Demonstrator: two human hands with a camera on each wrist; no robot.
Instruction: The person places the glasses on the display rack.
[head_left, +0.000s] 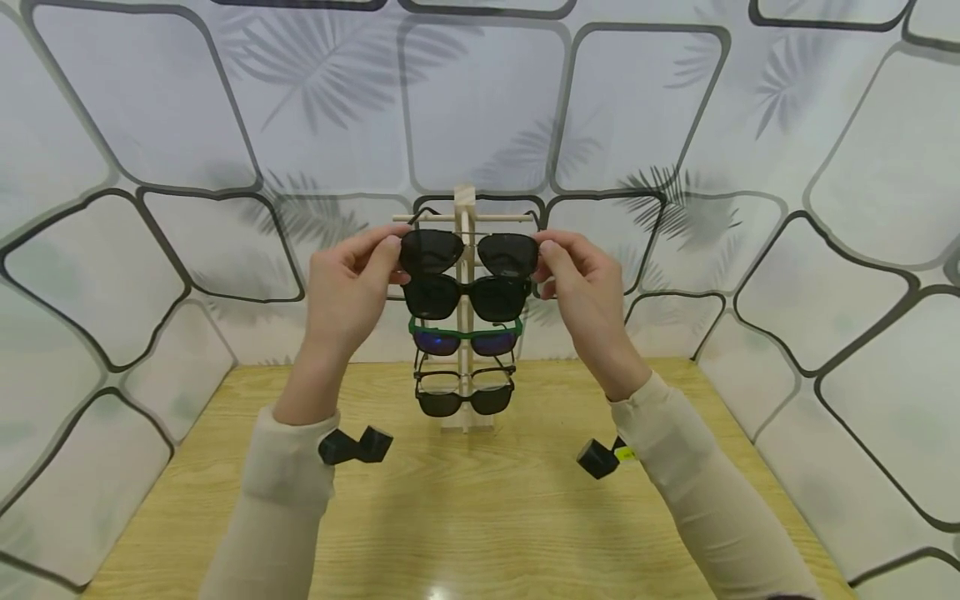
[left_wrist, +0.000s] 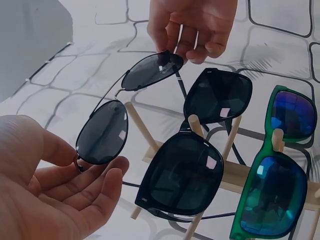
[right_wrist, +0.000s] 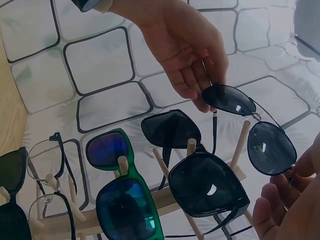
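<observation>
Dark aviator sunglasses with a thin metal bridge are at the top of a wooden display stand. My left hand pinches their left hinge end between thumb and fingers. At the opposite hinge end, my right hand holds them the same way. In the left wrist view the aviator sunglasses are apart from the black sunglasses on the pegs beneath. Whether the aviators touch their own peg cannot be told.
Lower on the stand hang green-framed sunglasses with blue lenses, clear-lens glasses and dark sunglasses. The stand is on a wood-grain table. A patterned wall covering surrounds the back and sides.
</observation>
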